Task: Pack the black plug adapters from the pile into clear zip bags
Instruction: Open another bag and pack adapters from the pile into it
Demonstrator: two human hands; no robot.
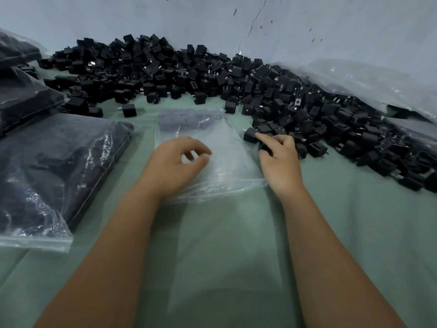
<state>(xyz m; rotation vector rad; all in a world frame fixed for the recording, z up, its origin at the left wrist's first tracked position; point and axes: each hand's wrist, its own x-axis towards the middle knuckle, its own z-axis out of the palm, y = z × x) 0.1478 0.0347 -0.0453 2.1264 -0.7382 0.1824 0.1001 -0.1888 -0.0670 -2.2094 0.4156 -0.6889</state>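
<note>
Two bare forearms reach in from the bottom edge over the green cloth (354, 233). The left hand (175, 166) lies on the near left part of a clear zip bag (220, 150), fingers loosely curled and thumb near the fingertips; whether it pinches the film or only rests on it cannot be told. The right hand (279, 159) sits at the bag's 3 o'clock edge, forefinger stretched out and touching a black adapter (251, 135) at the pile's near rim, the other fingers curled over something dark beneath the palm; a true grip cannot be told.

The bag lies flat, its long axis running from 6 to 12 o'clock, with its crumpled near end between the wrists. A row of dark adapters shows through its far end.

The pile of black plug adapters (212, 74) sweeps from 10 o'clock round to 3 o'clock along the pale wall (331, 24). Filled bags (54, 166) lie at 9 o'clock, and loose clear plastic (369, 79) drapes at 2 o'clock.
</note>
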